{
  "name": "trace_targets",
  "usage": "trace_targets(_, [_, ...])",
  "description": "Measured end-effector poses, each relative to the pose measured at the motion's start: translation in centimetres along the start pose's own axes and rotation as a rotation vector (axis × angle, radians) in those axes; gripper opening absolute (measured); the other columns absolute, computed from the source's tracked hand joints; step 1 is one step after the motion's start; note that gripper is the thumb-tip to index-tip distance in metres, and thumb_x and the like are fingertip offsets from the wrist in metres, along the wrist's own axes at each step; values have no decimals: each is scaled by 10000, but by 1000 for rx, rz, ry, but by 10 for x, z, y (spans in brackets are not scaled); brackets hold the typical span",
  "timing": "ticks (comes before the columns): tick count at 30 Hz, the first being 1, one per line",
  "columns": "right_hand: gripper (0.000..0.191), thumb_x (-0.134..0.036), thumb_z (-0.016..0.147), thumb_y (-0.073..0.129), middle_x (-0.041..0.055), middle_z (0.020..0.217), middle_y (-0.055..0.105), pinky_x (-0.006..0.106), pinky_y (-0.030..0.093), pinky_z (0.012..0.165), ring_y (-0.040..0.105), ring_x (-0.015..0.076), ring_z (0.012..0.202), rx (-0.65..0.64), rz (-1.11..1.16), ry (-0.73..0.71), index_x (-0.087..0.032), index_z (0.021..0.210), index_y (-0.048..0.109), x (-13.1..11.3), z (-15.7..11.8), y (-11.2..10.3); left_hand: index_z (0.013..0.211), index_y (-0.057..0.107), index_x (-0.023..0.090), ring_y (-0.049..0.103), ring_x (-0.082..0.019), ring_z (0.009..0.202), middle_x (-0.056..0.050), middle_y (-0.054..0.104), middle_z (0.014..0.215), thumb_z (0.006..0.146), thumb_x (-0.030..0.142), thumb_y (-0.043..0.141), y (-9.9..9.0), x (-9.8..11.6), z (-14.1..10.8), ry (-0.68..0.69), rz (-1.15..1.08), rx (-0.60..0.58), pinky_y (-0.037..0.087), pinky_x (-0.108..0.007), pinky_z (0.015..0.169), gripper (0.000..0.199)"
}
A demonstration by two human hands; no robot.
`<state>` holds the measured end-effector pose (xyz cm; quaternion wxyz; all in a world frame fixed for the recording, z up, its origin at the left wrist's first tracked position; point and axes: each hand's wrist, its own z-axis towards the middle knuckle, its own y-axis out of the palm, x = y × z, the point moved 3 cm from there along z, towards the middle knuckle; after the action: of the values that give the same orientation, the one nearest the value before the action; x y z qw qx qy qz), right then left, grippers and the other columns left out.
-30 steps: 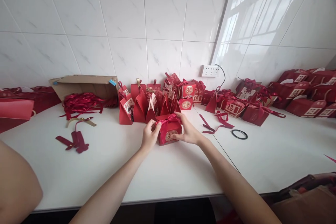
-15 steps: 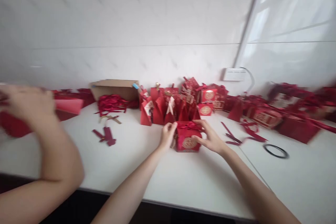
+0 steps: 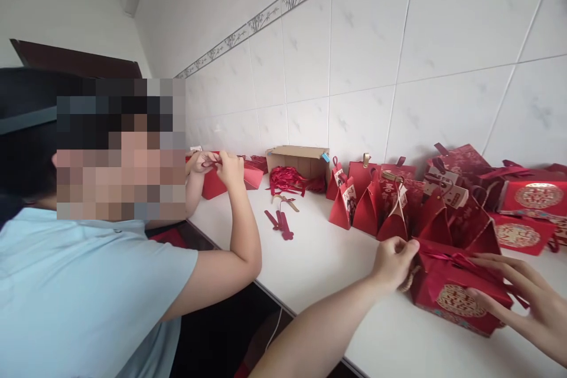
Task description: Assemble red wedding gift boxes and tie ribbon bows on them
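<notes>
A red gift box (image 3: 460, 298) with a gold round emblem and a dark red ribbon bow (image 3: 458, 258) on top sits on the white table, at the lower right. At its upper left edge, my left hand (image 3: 392, 263) is closed, thumb and fingertips pinching the corner. A twisted rope handle (image 3: 407, 279) shows just below that hand. My right hand (image 3: 529, 298) grips the right side of the box, its thumb on the front and its fingers over the top near the bow.
Several peaked red boxes (image 3: 367, 207) stand behind, with more emblem boxes (image 3: 534, 196) stacked at the right. A cardboard box (image 3: 299, 155) stands by a ribbon heap (image 3: 286, 182); cut ribbon pieces (image 3: 281, 225) lie nearer. Left, a co-worker (image 3: 97, 283) handles something small near another red box (image 3: 252, 174).
My view has swung left, bringing the co-worker's head and body into sight. Both my hands remain at the same gift box, which now appears larger and further right.
</notes>
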<state>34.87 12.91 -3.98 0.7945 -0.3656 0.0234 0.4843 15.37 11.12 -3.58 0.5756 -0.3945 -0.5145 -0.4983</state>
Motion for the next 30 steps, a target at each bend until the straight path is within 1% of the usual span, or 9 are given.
trace_targets(4, [472, -475, 679, 544, 123, 987, 567, 404, 494, 393, 642, 393, 795, -10, 9, 16, -563, 1139, 487, 9, -1, 1, 542, 429, 187, 390, -105, 545, 39, 416, 520, 733, 520, 579, -1, -3, 3, 16, -19, -1, 303, -246, 564, 413])
trace_targets(8, [304, -496, 716, 537, 117, 957, 568, 409, 549, 479, 652, 374, 783, -46, 95, 124, -514, 1020, 531, 17, -2, 1, 546, 429, 187, 377, -100, 525, 45, 403, 502, 725, 503, 584, -1, -1, 3, 20, -51, 0, 292, -246, 551, 395])
trace_targets(10, [288, -502, 747, 520, 114, 946, 564, 415, 571, 538, 654, 373, 814, -14, 166, 175, -496, 1036, 518, 20, -3, 1, 549, 419, 190, 362, -94, 508, 52, 390, 488, 716, 495, 600, -1, 1, 2, -10, -70, -13, 283, -244, 537, 391])
trace_targets(13, [497, -546, 712, 562, 116, 1105, 552, 464, 583, 596, 631, 429, 930, 20, 210, 192, -474, 1189, 445, 19, -4, 2, 560, 432, 184, 363, -86, 506, 56, 403, 500, 685, 421, 650, 0, 5, 0, -54, -65, -32, 283, -239, 535, 345])
trace_targets(16, [695, -557, 672, 613, 103, 1244, 530, 477, 589, 582, 624, 459, 955, -71, 225, 172, -455, 1310, 355, 13, -4, 8, 573, 463, 173, 395, -87, 534, 52, 437, 528, 683, 322, 656, -1, 3, 2, -83, -33, -35, 306, -236, 559, 268])
trace_targets(21, [694, -527, 710, 610, 104, 1192, 589, 406, 590, 524, 674, 399, 851, -159, 253, 161, -427, 1336, 326, 6, -3, 13, 641, 524, 166, 452, -99, 561, 41, 501, 576, 697, 273, 636, -5, 2, 6, -51, 22, -5, 354, -242, 601, 165])
trace_targets(24, [802, -549, 681, 661, 125, 1254, 554, 428, 593, 694, 618, 396, 1030, -188, 234, 205, -360, 1365, 286, -5, 0, 8, 663, 552, 163, 489, -115, 587, 29, 537, 595, 702, 279, 627, -7, 11, 5, 47, 78, -12, 380, -244, 620, 144])
trace_targets(27, [922, -535, 677, 685, 185, 1381, 424, 501, 483, 942, 515, 362, 1196, -225, 226, 278, -245, 1413, 213, -21, 6, 1, 662, 547, 165, 514, -122, 658, 22, 555, 643, 719, 295, 608, -9, 21, 6, 125, 57, -19, 387, -238, 679, 154])
trace_targets(30, [998, -492, 638, 729, 198, 1415, 362, 525, 379, 1039, 438, 335, 1270, -203, 235, 219, -201, 1422, 184, -32, 13, -3, 684, 540, 170, 523, -127, 674, 26, 553, 657, 714, 343, 616, -11, 24, 10, 192, 21, -26, 391, -235, 688, 191])
